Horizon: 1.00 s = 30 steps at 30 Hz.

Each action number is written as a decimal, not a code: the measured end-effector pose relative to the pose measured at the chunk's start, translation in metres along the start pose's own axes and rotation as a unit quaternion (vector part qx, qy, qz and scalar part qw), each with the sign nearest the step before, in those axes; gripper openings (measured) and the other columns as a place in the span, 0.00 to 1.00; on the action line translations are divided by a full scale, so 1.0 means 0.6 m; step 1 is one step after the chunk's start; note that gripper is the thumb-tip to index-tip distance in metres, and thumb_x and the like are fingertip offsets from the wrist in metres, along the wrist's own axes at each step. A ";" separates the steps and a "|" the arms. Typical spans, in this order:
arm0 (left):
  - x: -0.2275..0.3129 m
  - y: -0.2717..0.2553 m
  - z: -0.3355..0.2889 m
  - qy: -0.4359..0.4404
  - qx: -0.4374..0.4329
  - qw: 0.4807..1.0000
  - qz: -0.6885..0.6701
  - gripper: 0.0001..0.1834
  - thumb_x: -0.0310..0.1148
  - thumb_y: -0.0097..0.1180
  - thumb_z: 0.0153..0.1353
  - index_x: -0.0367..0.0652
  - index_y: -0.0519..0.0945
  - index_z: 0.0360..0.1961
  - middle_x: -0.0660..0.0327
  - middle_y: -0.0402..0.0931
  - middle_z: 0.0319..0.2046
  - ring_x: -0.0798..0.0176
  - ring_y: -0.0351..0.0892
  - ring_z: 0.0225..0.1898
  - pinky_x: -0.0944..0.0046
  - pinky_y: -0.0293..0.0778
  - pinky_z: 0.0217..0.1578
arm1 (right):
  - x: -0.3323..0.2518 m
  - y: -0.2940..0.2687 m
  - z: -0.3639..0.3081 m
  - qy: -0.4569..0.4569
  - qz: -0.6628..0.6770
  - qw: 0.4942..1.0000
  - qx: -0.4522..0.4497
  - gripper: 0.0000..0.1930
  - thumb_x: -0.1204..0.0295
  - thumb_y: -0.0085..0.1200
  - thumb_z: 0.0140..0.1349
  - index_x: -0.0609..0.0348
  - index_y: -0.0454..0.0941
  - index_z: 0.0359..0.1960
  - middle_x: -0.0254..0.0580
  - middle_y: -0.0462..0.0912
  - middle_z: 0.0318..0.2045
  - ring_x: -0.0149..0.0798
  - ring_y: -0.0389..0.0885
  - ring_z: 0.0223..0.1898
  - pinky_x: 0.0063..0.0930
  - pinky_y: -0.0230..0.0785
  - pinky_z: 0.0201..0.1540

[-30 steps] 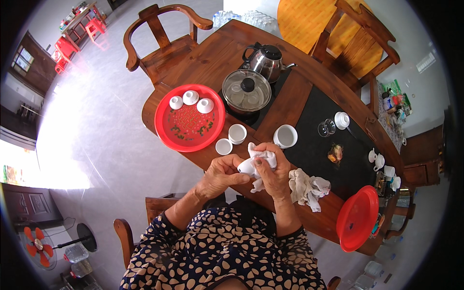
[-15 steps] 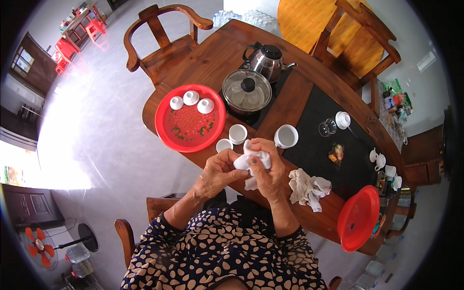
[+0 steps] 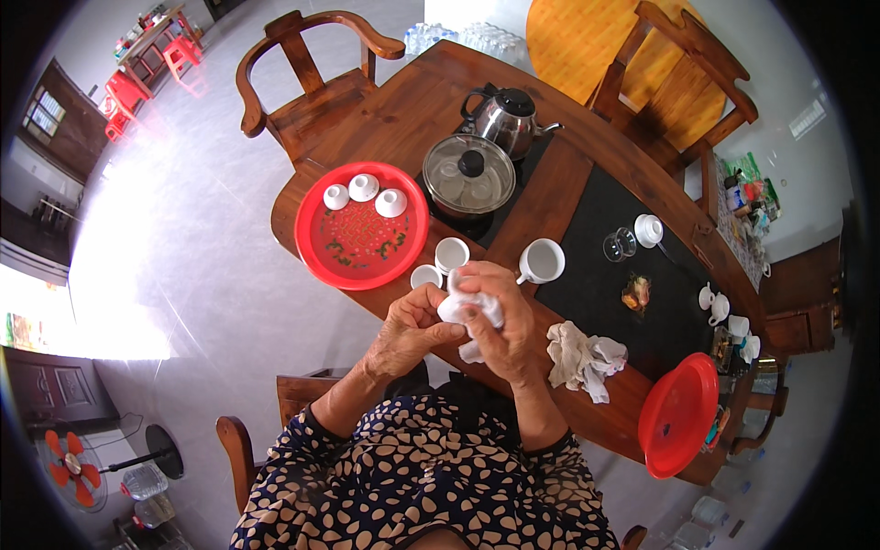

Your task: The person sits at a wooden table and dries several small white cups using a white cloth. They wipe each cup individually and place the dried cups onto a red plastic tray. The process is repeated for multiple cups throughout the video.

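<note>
Close to the table's near edge, my two hands meet around a bunched white cloth [image 3: 474, 312]. My left hand [image 3: 410, 332] pinches its left side between thumb and fingers. Curled over its top and right side, my right hand [image 3: 500, 325] presses the cloth with the thumb. Whether a small cup sits inside the folds is hidden. Just beyond my hands stand white cups [image 3: 451, 254], with another white cup [image 3: 425, 276] beside them. A larger white mug [image 3: 543, 260] is to the right. Crumpled beige and white cloths [image 3: 587, 359] lie right of my right forearm.
A red tray [image 3: 362, 266] with three upturned white cups is at left. Behind stand a glass-lidded pot [image 3: 468, 188] and a steel kettle [image 3: 513, 119]. Farther right are a glass cup [image 3: 620, 244], a white lidded bowl [image 3: 649, 230] and a red basin [image 3: 680, 417].
My right hand has shifted slightly left and turned over the cloth, covering more of it. My left hand keeps its pinch in nearly the same place.
</note>
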<state>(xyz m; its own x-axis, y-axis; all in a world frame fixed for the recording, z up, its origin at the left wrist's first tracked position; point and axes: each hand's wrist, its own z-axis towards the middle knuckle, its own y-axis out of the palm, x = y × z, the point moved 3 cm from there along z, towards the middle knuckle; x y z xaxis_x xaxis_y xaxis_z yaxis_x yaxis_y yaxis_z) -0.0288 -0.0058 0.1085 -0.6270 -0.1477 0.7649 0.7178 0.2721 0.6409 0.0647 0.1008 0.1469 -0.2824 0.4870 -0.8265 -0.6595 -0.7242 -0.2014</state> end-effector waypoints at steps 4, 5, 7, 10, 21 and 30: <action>-0.013 -0.008 0.001 0.020 -0.009 0.996 -0.083 0.09 0.24 0.59 0.60 0.41 0.71 0.39 0.64 0.76 0.40 0.71 0.76 0.44 0.68 0.74 0.46 | 0.003 -0.004 -0.010 0.128 0.099 0.987 0.016 0.12 0.70 0.54 0.64 0.63 0.72 0.46 0.47 0.75 0.47 0.37 0.75 0.46 0.27 0.68 0.49; -0.014 -0.004 0.004 0.024 -0.012 0.992 -0.123 0.09 0.24 0.58 0.60 0.41 0.72 0.39 0.64 0.76 0.41 0.70 0.76 0.45 0.67 0.74 0.48 | 0.002 -0.002 -0.014 0.132 0.099 0.986 0.033 0.13 0.70 0.54 0.64 0.62 0.72 0.47 0.48 0.74 0.48 0.41 0.74 0.48 0.30 0.67 0.51; -0.019 0.000 0.010 0.019 -0.006 0.983 -0.181 0.12 0.26 0.58 0.60 0.42 0.71 0.44 0.62 0.75 0.44 0.67 0.75 0.48 0.62 0.73 0.51 | 0.003 0.009 -0.017 0.035 0.025 0.996 0.071 0.14 0.70 0.54 0.63 0.62 0.72 0.47 0.48 0.74 0.50 0.45 0.73 0.51 0.33 0.66 0.53; -0.031 -0.006 0.013 -0.007 0.011 0.973 -0.232 0.22 0.31 0.57 0.61 0.43 0.67 0.55 0.61 0.72 0.50 0.61 0.74 0.52 0.56 0.72 0.54 | 0.005 0.018 -0.026 -0.060 -0.116 0.989 0.067 0.14 0.71 0.56 0.61 0.59 0.74 0.48 0.49 0.72 0.53 0.54 0.69 0.56 0.41 0.64 0.57; -0.034 -0.002 0.016 -0.015 0.014 0.958 -0.286 0.16 0.34 0.51 0.66 0.43 0.69 0.53 0.62 0.73 0.49 0.64 0.73 0.53 0.56 0.70 0.55 | 0.008 0.006 -0.014 -0.022 -0.073 0.995 0.062 0.12 0.77 0.54 0.59 0.61 0.74 0.46 0.49 0.74 0.52 0.49 0.71 0.55 0.37 0.65 0.56; -0.048 -0.011 0.023 -0.004 0.026 0.959 -0.282 0.06 0.34 0.50 0.67 0.46 0.72 0.42 0.64 0.74 0.45 0.67 0.74 0.49 0.61 0.71 0.53 | -0.007 0.025 -0.008 -0.112 -0.250 0.961 0.046 0.13 0.77 0.56 0.57 0.62 0.75 0.44 0.47 0.76 0.49 0.54 0.75 0.50 0.40 0.70 0.51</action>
<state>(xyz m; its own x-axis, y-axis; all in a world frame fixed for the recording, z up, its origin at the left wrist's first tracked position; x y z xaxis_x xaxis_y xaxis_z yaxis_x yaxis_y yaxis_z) -0.0194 0.0101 0.0814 -0.9132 -0.2786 0.2974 0.2481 0.1989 0.9481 0.0595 0.0856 0.1452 -0.0508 0.8631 -0.5025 -0.8077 -0.3314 -0.4877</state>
